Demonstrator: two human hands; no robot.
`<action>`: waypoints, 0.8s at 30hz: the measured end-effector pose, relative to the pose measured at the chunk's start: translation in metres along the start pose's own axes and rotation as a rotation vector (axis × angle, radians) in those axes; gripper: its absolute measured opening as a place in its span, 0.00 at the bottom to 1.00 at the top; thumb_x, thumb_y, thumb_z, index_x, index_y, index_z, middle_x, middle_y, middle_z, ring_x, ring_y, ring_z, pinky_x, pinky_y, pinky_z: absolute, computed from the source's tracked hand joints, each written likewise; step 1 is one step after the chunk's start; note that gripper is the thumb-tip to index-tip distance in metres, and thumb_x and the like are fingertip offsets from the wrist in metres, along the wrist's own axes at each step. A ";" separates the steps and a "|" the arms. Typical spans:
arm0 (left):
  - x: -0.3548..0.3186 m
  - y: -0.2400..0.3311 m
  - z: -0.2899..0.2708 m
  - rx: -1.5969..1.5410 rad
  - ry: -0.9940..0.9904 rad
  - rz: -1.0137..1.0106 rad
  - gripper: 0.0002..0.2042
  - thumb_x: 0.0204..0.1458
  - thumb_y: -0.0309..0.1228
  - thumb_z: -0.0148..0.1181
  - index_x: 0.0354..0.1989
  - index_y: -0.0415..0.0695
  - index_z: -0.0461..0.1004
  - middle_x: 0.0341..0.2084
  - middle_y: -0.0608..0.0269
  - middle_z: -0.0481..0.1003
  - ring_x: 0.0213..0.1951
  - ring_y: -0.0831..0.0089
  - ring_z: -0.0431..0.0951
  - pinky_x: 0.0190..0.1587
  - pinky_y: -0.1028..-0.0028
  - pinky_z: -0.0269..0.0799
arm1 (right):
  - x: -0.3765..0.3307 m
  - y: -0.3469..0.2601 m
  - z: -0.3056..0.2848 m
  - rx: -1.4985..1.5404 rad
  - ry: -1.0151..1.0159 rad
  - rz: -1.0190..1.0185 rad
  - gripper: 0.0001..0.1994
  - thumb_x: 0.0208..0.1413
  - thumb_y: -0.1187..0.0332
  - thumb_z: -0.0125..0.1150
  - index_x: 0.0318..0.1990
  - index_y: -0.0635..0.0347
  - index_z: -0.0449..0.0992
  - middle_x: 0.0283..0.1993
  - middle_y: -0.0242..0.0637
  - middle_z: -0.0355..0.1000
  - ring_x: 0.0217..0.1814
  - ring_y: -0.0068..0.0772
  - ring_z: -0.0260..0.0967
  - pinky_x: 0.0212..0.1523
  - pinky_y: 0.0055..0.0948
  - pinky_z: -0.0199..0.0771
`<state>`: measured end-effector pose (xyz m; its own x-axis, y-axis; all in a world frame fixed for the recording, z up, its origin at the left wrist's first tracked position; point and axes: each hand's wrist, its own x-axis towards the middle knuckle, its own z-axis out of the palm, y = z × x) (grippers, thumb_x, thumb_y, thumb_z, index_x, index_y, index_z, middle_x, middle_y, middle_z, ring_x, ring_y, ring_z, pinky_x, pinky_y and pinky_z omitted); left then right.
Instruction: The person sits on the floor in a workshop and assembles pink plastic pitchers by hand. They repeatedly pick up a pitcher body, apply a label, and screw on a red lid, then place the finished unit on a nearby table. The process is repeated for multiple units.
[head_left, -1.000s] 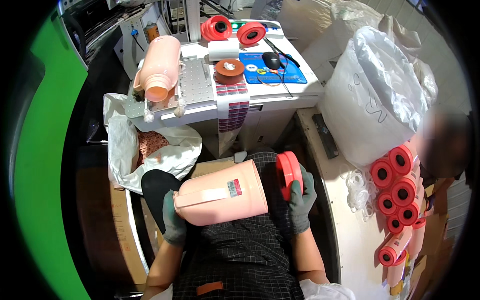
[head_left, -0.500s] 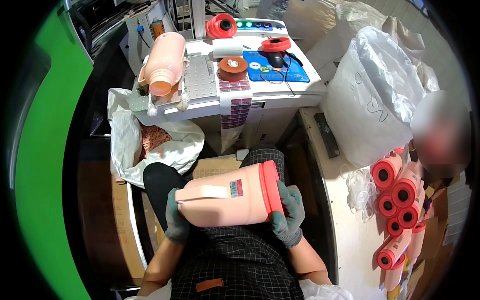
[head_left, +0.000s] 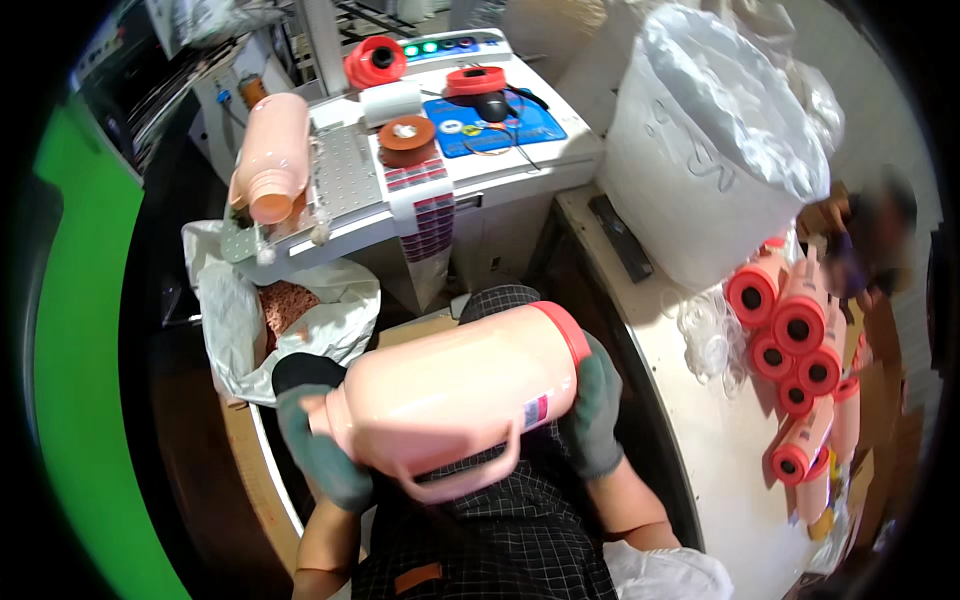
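A pink thermos jug (head_left: 455,385) lies sideways across my lap, its red base ring (head_left: 563,333) to the right and its narrow neck to the left. Its handle (head_left: 470,480) hangs toward me, and a small label (head_left: 536,411) sits near the base. My left hand (head_left: 325,450), in a grey-green glove, is wrapped round the neck end. At the base end my gloved right hand (head_left: 597,410) grips the red ring; its fingertips are partly hidden. Another pink thermos jug (head_left: 275,155) without a red ring lies on the white workbench (head_left: 480,185).
A brown tape roll (head_left: 407,142), label strip, red rings and a mouse (head_left: 491,107) lie on the workbench. Below it stands a white sack (head_left: 345,300) of pink scraps. To the right are a tall white sack (head_left: 680,170), white rings (head_left: 705,335) and several stacked jugs (head_left: 800,320).
The jug has turned about its length, so the handle now points toward me and down. My left hand has shifted onto the neck. The whole view has swung slightly right.
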<state>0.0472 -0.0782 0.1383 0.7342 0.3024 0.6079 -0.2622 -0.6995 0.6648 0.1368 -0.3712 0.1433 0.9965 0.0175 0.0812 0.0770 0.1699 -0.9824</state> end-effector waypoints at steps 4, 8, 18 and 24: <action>0.020 0.040 -0.006 -0.058 -0.185 0.254 0.14 0.49 0.38 0.64 0.37 0.39 0.78 0.36 0.52 0.78 0.39 0.52 0.79 0.43 0.56 0.74 | 0.011 0.052 -0.025 0.579 -0.048 0.458 0.19 0.75 0.60 0.51 0.60 0.66 0.76 0.56 0.39 0.79 0.56 0.30 0.77 0.60 0.36 0.78; 0.018 0.038 0.052 -0.720 0.060 -0.599 0.17 0.68 0.36 0.52 0.59 0.37 0.72 0.48 0.60 0.74 0.48 0.69 0.76 0.53 0.70 0.72 | -0.005 0.022 -0.036 0.093 0.138 -0.008 0.20 0.72 0.63 0.55 0.63 0.69 0.74 0.59 0.40 0.78 0.59 0.29 0.73 0.63 0.32 0.73; 0.037 0.057 0.088 -0.272 -0.104 0.988 0.27 0.60 0.48 0.61 0.62 0.45 0.69 0.60 0.48 0.68 0.53 0.46 0.73 0.57 0.43 0.70 | -0.043 0.063 -0.159 0.398 0.314 -0.025 0.23 0.76 0.52 0.49 0.66 0.60 0.71 0.65 0.39 0.73 0.64 0.34 0.72 0.68 0.37 0.71; 0.019 0.069 0.109 -0.513 -0.451 0.323 0.36 0.48 0.40 0.72 0.67 0.47 0.66 0.62 0.47 0.63 0.62 0.51 0.65 0.63 0.50 0.65 | -0.018 -0.115 -0.264 0.422 0.611 -0.745 0.24 0.78 0.57 0.41 0.74 0.58 0.60 0.71 0.38 0.66 0.74 0.40 0.63 0.72 0.43 0.67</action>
<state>0.1113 -0.1915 0.1481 0.7274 -0.2382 0.6436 -0.6858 -0.2858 0.6693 0.1185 -0.6511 0.2102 0.5566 -0.7128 0.4268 0.7771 0.2649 -0.5709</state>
